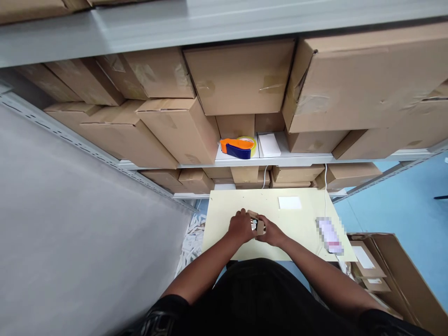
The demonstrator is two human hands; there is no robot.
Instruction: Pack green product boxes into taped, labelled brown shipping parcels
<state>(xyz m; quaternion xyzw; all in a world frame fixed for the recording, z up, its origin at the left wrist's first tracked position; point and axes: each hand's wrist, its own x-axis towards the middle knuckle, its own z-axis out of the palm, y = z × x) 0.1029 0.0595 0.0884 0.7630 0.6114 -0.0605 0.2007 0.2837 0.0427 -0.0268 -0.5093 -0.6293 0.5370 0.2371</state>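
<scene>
Metal shelving rack (150, 30) spans the view, stacked with brown cartons (241, 74). Against it, a pale yellow tabletop (220, 200). Right of the tabletop, lower down: a large open carton (416, 280) with flat, white-labelled packages inside. On the tabletop's right side, a phone (329, 235), screen blurred out. On the shelf above, an orange-and-blue tape dispenser (238, 148) beside a white stack (269, 145).

Left hand (241, 227) curled around the left side of a small cardboard box (261, 227); right hand (272, 232) gripping its right side. Box is over the tabletop, near the wearer; whether it touches the surface, cannot tell. Flaps stand open. White card (290, 202) lies farther back, to the right.

Smallest: something shiny (253, 224) at the box's opening, too small to identify. Step in hand looks like handling the opened box; further work on the flaps would call for one hand steadying, the other's fingers freed.
</scene>
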